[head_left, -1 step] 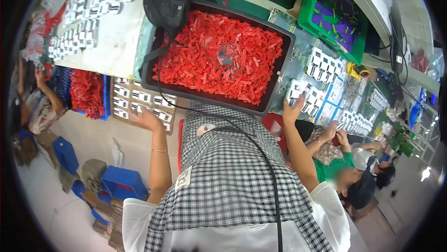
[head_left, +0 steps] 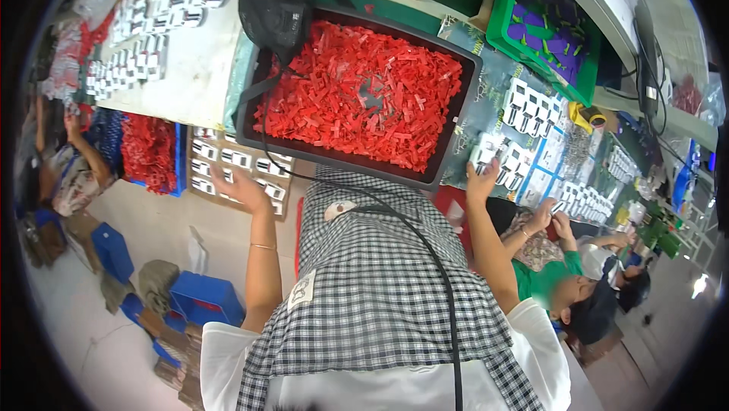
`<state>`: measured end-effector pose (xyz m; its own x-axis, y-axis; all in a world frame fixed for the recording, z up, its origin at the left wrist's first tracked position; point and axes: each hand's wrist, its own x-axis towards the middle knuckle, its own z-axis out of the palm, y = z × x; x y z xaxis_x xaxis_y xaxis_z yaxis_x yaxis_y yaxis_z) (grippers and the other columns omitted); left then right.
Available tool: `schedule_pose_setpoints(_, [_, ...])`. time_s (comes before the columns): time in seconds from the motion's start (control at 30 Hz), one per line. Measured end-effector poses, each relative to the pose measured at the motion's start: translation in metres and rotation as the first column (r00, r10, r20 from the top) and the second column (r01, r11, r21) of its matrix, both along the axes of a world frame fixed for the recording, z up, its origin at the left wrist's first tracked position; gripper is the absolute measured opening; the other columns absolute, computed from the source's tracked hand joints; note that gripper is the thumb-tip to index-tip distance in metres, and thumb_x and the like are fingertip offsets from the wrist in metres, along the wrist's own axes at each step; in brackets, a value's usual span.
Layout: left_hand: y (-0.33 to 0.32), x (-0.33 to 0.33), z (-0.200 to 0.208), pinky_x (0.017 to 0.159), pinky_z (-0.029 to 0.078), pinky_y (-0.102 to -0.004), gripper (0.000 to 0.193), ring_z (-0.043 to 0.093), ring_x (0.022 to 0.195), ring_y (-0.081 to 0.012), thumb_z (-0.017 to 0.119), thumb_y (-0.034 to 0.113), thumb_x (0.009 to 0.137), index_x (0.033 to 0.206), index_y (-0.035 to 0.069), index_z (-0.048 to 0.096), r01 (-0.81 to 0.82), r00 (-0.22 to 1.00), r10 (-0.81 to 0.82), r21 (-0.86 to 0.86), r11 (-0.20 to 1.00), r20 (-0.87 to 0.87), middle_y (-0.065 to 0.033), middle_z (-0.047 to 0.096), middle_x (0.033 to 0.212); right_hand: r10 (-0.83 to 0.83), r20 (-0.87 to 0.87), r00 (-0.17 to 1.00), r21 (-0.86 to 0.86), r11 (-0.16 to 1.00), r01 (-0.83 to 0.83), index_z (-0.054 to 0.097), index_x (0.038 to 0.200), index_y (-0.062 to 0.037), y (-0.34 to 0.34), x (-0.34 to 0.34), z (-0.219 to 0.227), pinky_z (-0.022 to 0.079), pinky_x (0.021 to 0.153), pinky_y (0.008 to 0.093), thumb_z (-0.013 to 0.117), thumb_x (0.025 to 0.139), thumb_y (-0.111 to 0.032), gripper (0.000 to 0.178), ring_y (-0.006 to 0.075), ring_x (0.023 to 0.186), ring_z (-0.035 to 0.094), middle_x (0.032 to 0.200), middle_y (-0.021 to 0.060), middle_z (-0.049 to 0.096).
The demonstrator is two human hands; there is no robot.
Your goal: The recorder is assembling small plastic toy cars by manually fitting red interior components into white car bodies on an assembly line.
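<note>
My left hand (head_left: 243,189) reaches out over a brown board (head_left: 241,202) on the left with rows of small white-and-black plastic pieces (head_left: 235,159). Its fingers are apart and nothing shows in them. On the right, my right hand (head_left: 483,181) has its thumb and fingers around the near end of a white piece (head_left: 484,151), one of a group on the green tabletop. Part of that piece is hidden by the fingers. Between the hands lies a black tray (head_left: 334,154) full of small red plastic parts (head_left: 372,92).
A black bag (head_left: 275,12) with straps overhangs the tray's left corner, and a black cable (head_left: 425,248) runs down my checked apron. White pieces stand on the left table (head_left: 201,84). A green crate (head_left: 501,20) holds purple parts. A co-worker in green (head_left: 558,259) sits at right.
My left hand's fingers, earlier at a white piece on the brown board, are now spread apart. The whole view has shifted slightly right. My right hand stays at the white pieces.
</note>
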<state>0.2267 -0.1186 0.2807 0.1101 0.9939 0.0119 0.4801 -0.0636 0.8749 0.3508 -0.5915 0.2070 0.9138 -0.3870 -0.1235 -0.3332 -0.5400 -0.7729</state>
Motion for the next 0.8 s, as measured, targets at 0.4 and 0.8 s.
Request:
schedule_pose_setpoints(0.4, [-0.182, 0.125, 0.139, 0.081, 0.051, -0.0415, 0.051, 0.062, 0.1, -0.0311, 0.062, 0.02, 0.077, 0.125, 0.011, 0.049, 0.852, -0.496, -0.741, -0.088, -0.517, -0.452, -0.0122, 0.059, 0.115, 0.876, 0.012, 0.483, 0.787, 0.29, -0.544, 0.058, 0.119, -0.0017, 0.095, 0.026, 0.172, 0.044, 0.09, 0.0307, 0.064, 0.084, -0.017, 0.038, 0.0161, 0.109, 0.054, 0.115, 0.0083, 0.059])
schedule_pose_setpoints(0.8, [-0.086, 0.057, 0.085, 0.061, 0.05, -0.0234, 0.027, 0.058, 0.077, -0.0072, 0.057, 0.021, 0.092, 0.114, 0.005, 0.058, 0.686, 0.656, -0.668, -0.647, 0.333, 0.351, 0.0008, 0.062, 0.092, 0.92, -0.21, 0.33, -0.549, 0.168, -0.819, 0.064, 0.098, -0.0076, 0.204, 0.118, 0.036, 0.052, 0.074, 0.0419, 0.06, 0.08, -0.009, 0.018, 0.0309, 0.089, 0.062, 0.096, 0.012, 0.062])
